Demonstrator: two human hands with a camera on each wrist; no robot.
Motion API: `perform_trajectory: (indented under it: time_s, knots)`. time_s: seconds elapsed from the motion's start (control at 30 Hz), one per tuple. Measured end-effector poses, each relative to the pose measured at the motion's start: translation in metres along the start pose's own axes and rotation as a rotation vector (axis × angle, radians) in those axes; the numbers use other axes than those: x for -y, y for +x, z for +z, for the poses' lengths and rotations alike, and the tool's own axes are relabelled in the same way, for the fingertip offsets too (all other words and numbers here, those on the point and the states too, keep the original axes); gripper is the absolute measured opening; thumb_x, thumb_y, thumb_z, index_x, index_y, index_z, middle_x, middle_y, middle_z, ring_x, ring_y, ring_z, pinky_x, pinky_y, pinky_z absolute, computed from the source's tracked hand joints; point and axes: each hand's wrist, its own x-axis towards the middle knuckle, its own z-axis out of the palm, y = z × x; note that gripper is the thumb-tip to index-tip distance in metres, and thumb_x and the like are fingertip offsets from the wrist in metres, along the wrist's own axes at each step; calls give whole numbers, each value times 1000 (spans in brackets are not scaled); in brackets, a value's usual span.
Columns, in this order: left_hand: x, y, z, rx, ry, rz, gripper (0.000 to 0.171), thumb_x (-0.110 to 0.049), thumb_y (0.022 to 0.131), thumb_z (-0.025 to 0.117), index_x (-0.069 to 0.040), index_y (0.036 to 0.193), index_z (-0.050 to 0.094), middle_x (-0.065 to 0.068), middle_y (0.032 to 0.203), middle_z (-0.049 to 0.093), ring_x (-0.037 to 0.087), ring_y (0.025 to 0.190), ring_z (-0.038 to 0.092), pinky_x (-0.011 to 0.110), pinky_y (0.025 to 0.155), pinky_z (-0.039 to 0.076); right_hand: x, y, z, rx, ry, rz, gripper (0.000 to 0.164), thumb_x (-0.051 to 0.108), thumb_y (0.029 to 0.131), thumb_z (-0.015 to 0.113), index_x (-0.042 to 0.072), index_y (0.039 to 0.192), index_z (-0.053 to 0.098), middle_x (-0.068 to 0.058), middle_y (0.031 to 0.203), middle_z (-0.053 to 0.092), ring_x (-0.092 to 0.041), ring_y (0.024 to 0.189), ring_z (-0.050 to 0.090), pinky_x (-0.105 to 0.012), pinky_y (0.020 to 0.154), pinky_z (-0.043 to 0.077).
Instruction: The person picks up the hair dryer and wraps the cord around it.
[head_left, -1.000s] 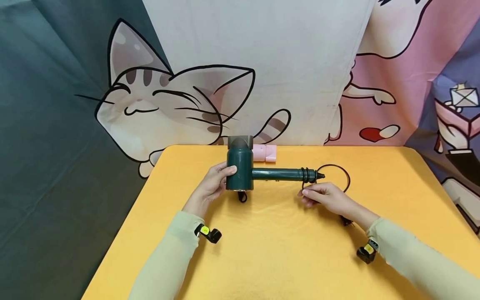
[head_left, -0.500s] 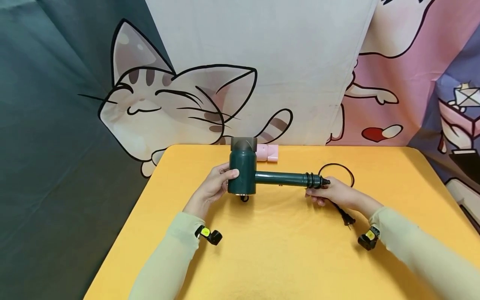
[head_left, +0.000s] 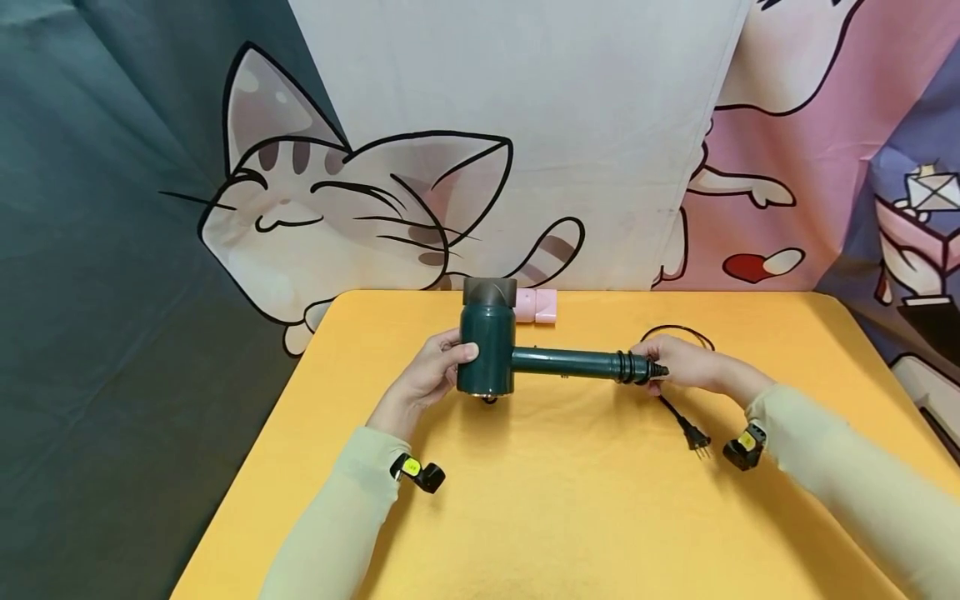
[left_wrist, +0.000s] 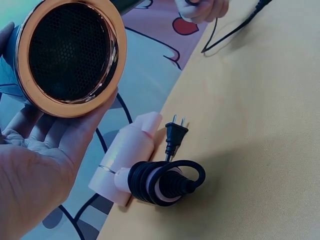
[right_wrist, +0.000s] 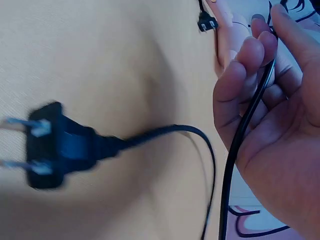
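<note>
A dark green hair dryer (head_left: 486, 354) is held over the yellow table, its handle pointing right and its smoky nozzle (head_left: 490, 292) facing away. My left hand (head_left: 429, 372) grips the barrel, thumb on the near side. In the left wrist view, the copper-ringed rear grille (left_wrist: 70, 55) faces the camera. My right hand (head_left: 688, 365) is at the handle's end, where black cord is wound in several turns (head_left: 628, 367). The right wrist view shows the cord (right_wrist: 245, 122) running across the palm between curled fingers and thumb. Its two-pin plug (right_wrist: 75, 145) dangles beside that hand.
Behind the green dryer lies a pink hair dryer (head_left: 538, 306) at the table's back edge. Its black cord (left_wrist: 145, 182) is wrapped round its handle, with the plug (left_wrist: 176, 134) alongside. A cartoon-printed cloth (head_left: 600, 125) hangs right behind the yellow table (head_left: 525, 517).
My right hand has come up from below the handle to its end, shifting right with the cord. The plug now hangs more in sight. The dryer has dipped slightly and moved a little right.
</note>
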Motion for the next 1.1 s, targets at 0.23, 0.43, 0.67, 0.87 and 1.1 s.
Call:
perform_trajectory:
  time_s: [0.23,0.43,0.67,0.87,1.1]
  knots:
    - [0,-2,1,29,65,-23,63,-22,90,70,8,143,57,8,117,75,20,98,73,31,83,64,18,8,-13,42,-139,30,20,10,104,67,7,84,69,2,68,58,-8,57,50,-22,56,43]
    - [4,-6,-1,31,89,-39,61,-19,91,69,9,143,56,7,114,76,18,92,75,30,77,65,38,18,-19,103,-241,14,30,16,104,70,10,76,63,1,63,52,-12,52,50,-21,51,39]
    - [3,-4,-1,37,129,-51,66,-22,91,69,10,147,54,12,120,75,22,97,76,37,82,66,72,26,-23,136,-372,72,37,27,99,78,11,72,60,2,65,51,-10,52,46,-23,52,38]
    - [4,-2,-1,8,146,-66,66,-22,92,70,9,148,54,14,122,74,23,98,75,39,83,66,93,30,-22,139,-445,79,35,29,102,75,14,73,60,5,67,51,-10,54,46,-26,56,42]
    - [6,-3,-2,-44,149,-56,61,-20,92,69,8,145,57,13,120,74,22,97,75,36,79,66,106,25,-19,116,-469,89,33,32,106,69,15,78,63,4,68,50,-10,53,43,-26,54,39]
